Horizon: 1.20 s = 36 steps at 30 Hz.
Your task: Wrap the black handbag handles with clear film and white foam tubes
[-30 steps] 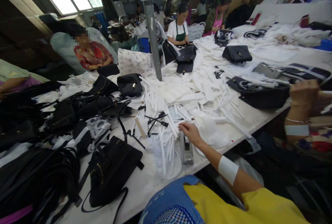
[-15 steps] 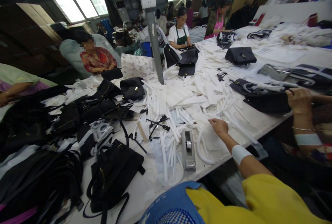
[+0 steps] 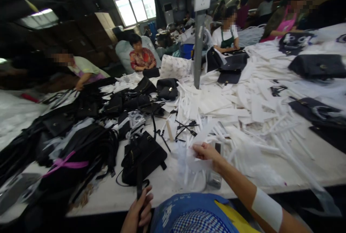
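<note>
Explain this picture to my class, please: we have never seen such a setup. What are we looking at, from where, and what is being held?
There is no machine here, just a person's two bare hands. One camera, worn on the person's head, looks forward and down. The left hand grips a long, narrow black strap; the right hand pinches a thin, translucent white sheet. On the long white table lie a black bag with gold-coloured fittings, a heap of loose white strips and, to the left, a bundle of long black strips bound with a pink band. Across the table is a person in a red patterned top. Whether the strap joins the bag is hard to tell.
</note>
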Motion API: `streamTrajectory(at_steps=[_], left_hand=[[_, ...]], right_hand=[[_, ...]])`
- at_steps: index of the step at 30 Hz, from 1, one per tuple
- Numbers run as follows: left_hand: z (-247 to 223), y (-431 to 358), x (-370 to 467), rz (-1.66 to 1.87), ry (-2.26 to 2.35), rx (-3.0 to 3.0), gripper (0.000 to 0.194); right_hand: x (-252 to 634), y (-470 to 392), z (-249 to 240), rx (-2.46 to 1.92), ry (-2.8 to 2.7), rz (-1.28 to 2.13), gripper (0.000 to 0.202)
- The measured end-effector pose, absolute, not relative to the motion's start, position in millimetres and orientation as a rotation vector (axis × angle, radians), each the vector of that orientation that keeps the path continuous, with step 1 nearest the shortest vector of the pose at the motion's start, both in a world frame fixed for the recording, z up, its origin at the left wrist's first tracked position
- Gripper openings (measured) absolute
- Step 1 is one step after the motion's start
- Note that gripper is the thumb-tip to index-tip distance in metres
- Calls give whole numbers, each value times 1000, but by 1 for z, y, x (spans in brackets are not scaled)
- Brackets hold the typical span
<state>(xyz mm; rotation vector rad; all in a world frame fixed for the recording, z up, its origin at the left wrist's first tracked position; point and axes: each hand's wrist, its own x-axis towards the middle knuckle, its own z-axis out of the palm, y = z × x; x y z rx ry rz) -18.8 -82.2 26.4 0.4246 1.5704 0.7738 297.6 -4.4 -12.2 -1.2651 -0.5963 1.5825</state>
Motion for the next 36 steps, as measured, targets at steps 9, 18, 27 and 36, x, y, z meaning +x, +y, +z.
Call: streamTrajectory(at_steps=[9,18,27,36], left_hand=[[38,-54,17,899,1364,698,50],[17,-88,-7,981,1561,962,31],[33,-144,-28,933,1499,808,38],[-7,-196,-70,908,1556,850,53]], right_hand=[[158,-13,2,-1212,-1060,1789,42],[154,-16,0,-1267,-1574,2009,50],[119,-15,8,-1099,-1418,2150,56],[51,-15,42,-861,-639,2314,33]])
